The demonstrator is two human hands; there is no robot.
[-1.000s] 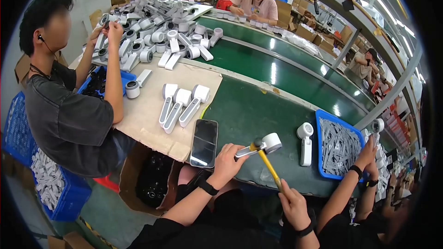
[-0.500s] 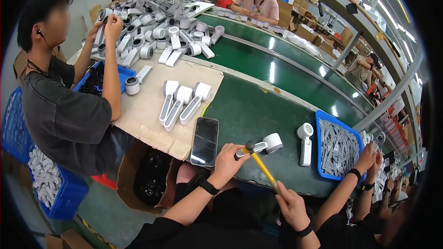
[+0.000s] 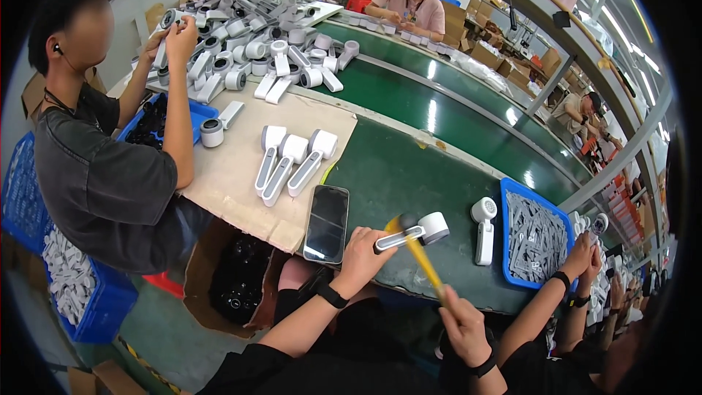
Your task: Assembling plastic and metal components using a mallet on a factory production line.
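My left hand [image 3: 363, 257] is closed round the handle end of a white handheld device [image 3: 434, 226] with a round head and a grey strip along its handle. It lies over the green bench top, its head pointing right. My right hand [image 3: 466, 330] grips a hammer [image 3: 427, 266] with a yellow handle and a dark head. The hammer head, smeared by motion, is over the device's handle; whether they touch I cannot tell. A similar white device [image 3: 483, 230] rests farther right, and three more devices [image 3: 293, 149] lie side by side on cardboard at the left.
A dark-screened phone [image 3: 326, 224] lies left of my left hand. At the right stands a blue tray [image 3: 504, 263] of grey strips, beside another person's hands [image 3: 583, 257]. A co-worker [image 3: 110, 153] sits left, near a large pile of devices [image 3: 248, 29]. Green conveyor [image 3: 439, 113] runs behind.
The hammer head has moved slightly right and up in the picture, showing more of the device's handle. My left hand keeps its hold on the device in nearly the same place.
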